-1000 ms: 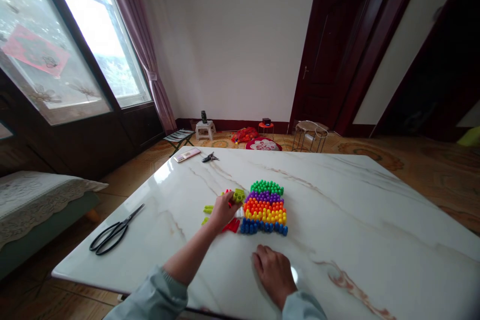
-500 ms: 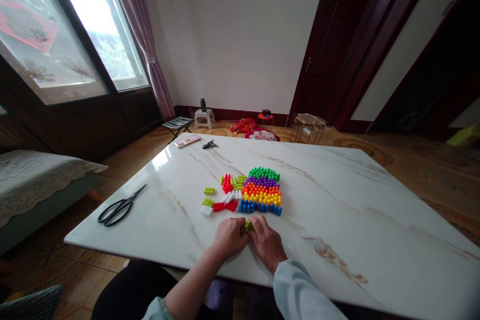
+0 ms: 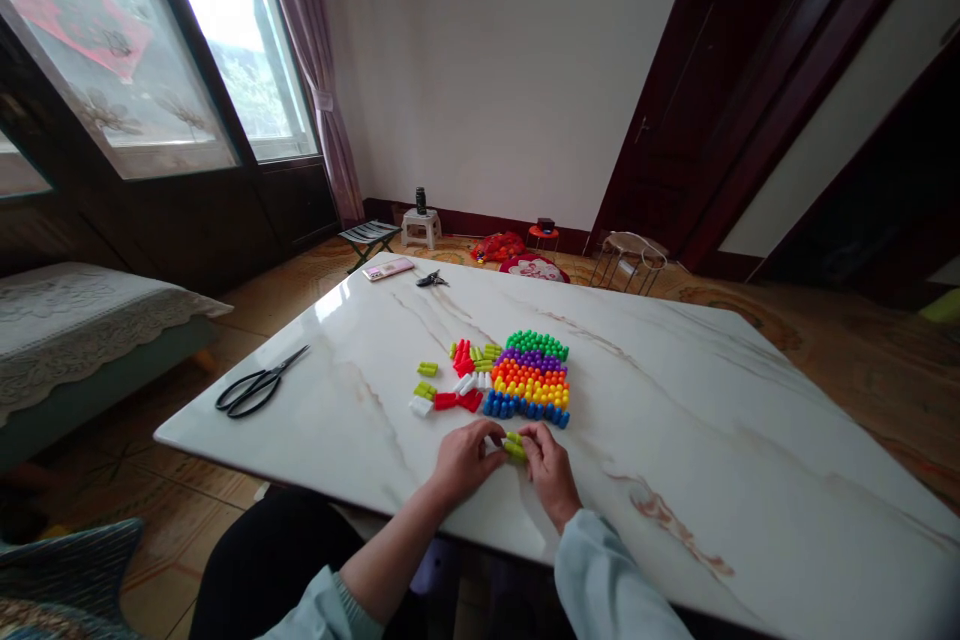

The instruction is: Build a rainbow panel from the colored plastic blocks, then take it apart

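Lime-green pieces (image 3: 514, 448) show between the left hand (image 3: 466, 460) and right hand (image 3: 553, 472) at the white table (image 3: 337, 420), plainer than a moment ago. The right pinches them; whether the curled left grips, I can't tell. Their ends are hidden.

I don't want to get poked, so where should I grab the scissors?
Probably by the black loop handles of the scissors, coming from the near-left corner of the table: those loops lie toward it, while the narrow, tapering blades point away from it.
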{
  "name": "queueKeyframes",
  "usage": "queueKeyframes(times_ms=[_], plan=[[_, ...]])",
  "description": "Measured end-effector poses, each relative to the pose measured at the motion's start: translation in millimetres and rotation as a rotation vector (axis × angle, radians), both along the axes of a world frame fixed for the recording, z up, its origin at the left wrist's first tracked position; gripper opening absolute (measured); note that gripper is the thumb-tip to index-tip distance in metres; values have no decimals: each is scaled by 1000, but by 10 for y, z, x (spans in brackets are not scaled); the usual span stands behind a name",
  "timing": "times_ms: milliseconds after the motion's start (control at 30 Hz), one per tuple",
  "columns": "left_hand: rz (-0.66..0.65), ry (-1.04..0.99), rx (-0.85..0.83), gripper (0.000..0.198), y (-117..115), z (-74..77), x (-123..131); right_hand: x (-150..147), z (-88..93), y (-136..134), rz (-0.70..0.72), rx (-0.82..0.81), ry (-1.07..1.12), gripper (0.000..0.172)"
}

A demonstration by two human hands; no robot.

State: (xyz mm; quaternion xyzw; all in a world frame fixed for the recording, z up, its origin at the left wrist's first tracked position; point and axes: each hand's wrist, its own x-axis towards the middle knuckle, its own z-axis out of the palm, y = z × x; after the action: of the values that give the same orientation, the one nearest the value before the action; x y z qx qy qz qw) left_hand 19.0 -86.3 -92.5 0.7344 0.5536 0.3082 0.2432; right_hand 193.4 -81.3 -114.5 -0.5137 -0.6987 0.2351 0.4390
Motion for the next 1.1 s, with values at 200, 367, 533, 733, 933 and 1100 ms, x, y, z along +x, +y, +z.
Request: queueKeyframes(times_ms=[200,367,533,733,933,1100], plan=[[-45,31,10,27,7,-13,0,19,14,42,-16,124,57,19],[-67,16,27,19,14,-44,1,2,102,-45,55,138,-11,23],[-71,-16,65,10,10,-66,10,-13,118,-97,118,140,-138,25],[-80,-24,53,17,-4,-29,10,37,-7,-48,-89,194,-212,30],[-65,-19,12,16,21,-57,3,72,-96,1,-270,208,-159,30],[-63,-13,1,17,15,-28,9,78,-120,13,-325,169,-98,30]])
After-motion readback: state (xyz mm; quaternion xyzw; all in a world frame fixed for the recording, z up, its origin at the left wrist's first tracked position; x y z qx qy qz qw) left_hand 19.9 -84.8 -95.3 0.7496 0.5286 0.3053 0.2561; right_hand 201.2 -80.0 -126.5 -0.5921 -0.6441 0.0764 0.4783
